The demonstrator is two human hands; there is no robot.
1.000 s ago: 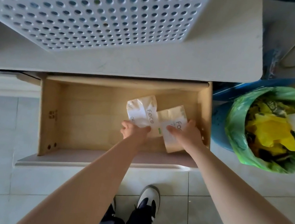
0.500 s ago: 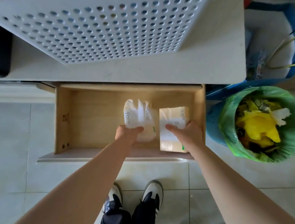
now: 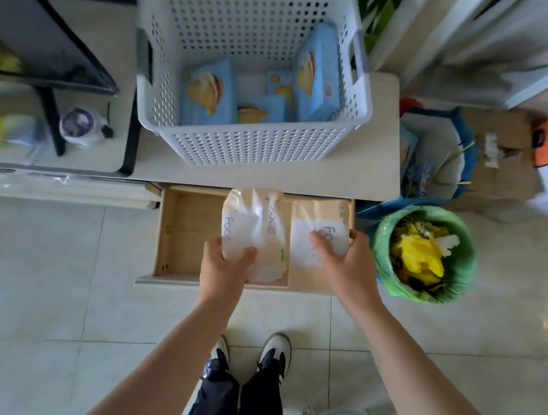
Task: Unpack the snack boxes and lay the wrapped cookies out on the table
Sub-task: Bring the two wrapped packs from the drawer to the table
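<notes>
Packs are now lifted above the open drawer [image 3: 190,231]: my left hand [image 3: 223,270] grips one soft pack [image 3: 252,229], my right hand [image 3: 345,261] the other pack [image 3: 318,226]. Snack boxes [image 3: 210,96] wait unopened in the basket [image 3: 248,149].

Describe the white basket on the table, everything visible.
The white basket looks like plastic, rectangular, its walls perforated with rows of small holes, with handle cutouts in the end walls. It stands upright on the pale table, behind the open drawer. Inside lie several light blue snack boxes, some leaning. Neither hand touches it.
</notes>
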